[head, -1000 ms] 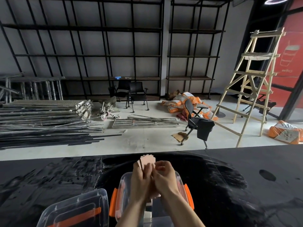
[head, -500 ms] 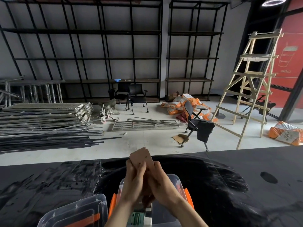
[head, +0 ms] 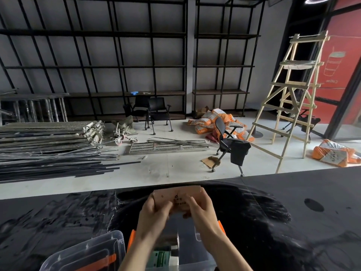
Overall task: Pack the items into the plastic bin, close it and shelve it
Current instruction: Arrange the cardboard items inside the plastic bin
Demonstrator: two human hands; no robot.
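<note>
My left hand [head: 154, 213] and my right hand [head: 201, 210] both grip a small tan cardboard box [head: 176, 197] with dark print, held flat and wide above the far end of the clear plastic bin [head: 197, 257]. The bin has orange latches [head: 131, 238] and stands open on the black table right below my forearms. Inside it lies a green and white packet [head: 163, 258], partly hidden by my arms. The clear lid [head: 86, 253] with an orange handle rests to the left of the bin.
The black glossy table [head: 293, 212] stretches to both sides. Beyond it are black metal shelves [head: 117, 65] on the far wall, stacked metal bars [head: 48, 149], office chairs [head: 230, 145], orange sacks [head: 207, 122] and a wooden ladder [head: 289, 98].
The cardboard box was held upright and narrow between both hands; now it is turned flat and wide, with the hands spread to its two ends.
</note>
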